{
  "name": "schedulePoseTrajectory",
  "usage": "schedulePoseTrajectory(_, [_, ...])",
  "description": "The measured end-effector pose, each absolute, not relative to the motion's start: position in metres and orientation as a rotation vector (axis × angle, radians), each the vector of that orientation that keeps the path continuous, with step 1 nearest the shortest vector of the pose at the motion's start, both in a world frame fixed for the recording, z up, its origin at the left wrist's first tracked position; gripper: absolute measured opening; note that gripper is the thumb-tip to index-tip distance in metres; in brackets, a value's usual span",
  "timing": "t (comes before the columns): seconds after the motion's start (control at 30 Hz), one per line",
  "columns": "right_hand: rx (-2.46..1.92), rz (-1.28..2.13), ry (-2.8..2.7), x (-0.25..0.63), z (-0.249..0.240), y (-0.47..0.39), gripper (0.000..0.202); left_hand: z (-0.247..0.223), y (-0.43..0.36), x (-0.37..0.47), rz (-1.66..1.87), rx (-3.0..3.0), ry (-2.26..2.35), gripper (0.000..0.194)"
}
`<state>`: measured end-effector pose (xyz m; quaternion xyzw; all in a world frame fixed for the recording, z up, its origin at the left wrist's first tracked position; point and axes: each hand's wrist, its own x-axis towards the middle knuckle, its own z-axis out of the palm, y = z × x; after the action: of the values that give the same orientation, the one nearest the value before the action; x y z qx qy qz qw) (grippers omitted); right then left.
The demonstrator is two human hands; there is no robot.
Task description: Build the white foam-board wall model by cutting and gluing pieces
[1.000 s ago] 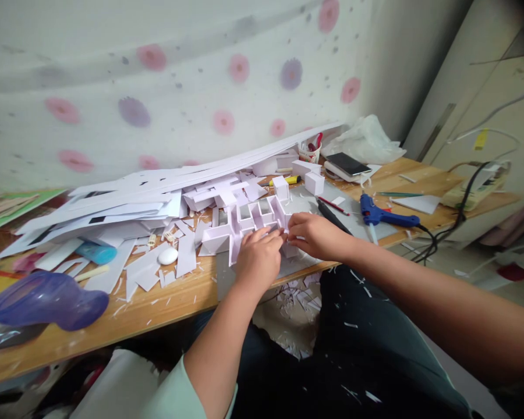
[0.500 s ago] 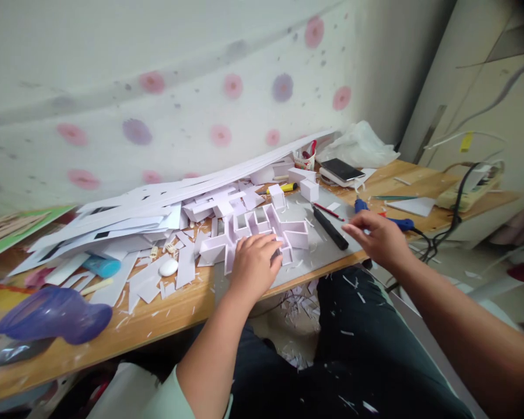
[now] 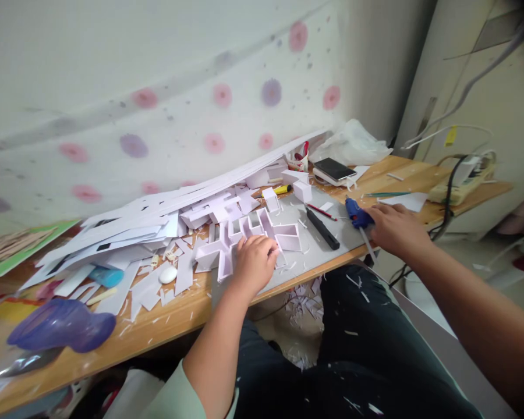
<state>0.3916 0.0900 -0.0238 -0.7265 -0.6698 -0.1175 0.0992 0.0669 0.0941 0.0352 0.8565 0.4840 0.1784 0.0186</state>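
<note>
The left hand (image 3: 254,263) lies curled on the white paper model (image 3: 253,233), pressing its thin walls on the grey mat (image 3: 314,250). The right hand (image 3: 395,228) wraps around the blue glue gun (image 3: 358,216) at the mat's edge. Flat white paper scraps (image 3: 148,227) lie piled just beside.

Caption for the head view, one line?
Left hand rests on a white card model; right hand grasps a blue glue gun.

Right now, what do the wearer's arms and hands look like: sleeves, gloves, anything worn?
Both hands are bare: no gloves, and no rings or watch that I can make out. The left hand leads to a bare forearm with a pale green sleeve at the elbow. The right hand has a bare forearm; no sleeve in view.
</note>
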Motion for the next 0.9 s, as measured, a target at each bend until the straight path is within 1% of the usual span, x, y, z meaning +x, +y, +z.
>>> schedulePoseTrajectory(0.17, [-2.2,-0.333,-1.953,0.39,-0.014,0.095,0.032,0.043,0.09,0.066,0.519,2.585,1.499,0.008])
schedulePoseTrajectory(0.4, [-2.202,-0.276,-1.982,0.393,-0.016,0.096,0.031,0.042,0.085,0.057,0.662,2.612,1.491,0.009])
schedulePoseTrajectory(0.47, [-2.203,-0.25,-1.983,0.395,-0.018,0.098,0.033,0.04,0.087,0.056,0.673,2.592,1.464,0.01])
schedulePoseTrajectory(0.67, [-2.162,-0.202,-1.995,0.4,-0.028,0.102,0.044,0.041,0.089,0.061,0.554,2.606,1.566,0.012])
schedulePoseTrajectory(0.77, [-2.141,-0.2,-1.987,0.401,-0.033,0.105,0.047,0.041,0.088,0.064,0.613,2.654,1.542,0.009])
schedulePoseTrajectory(0.9, [-2.114,-0.227,-1.978,0.401,-0.03,0.104,0.051,0.035,0.089,0.063,0.739,2.492,1.466,0.006])
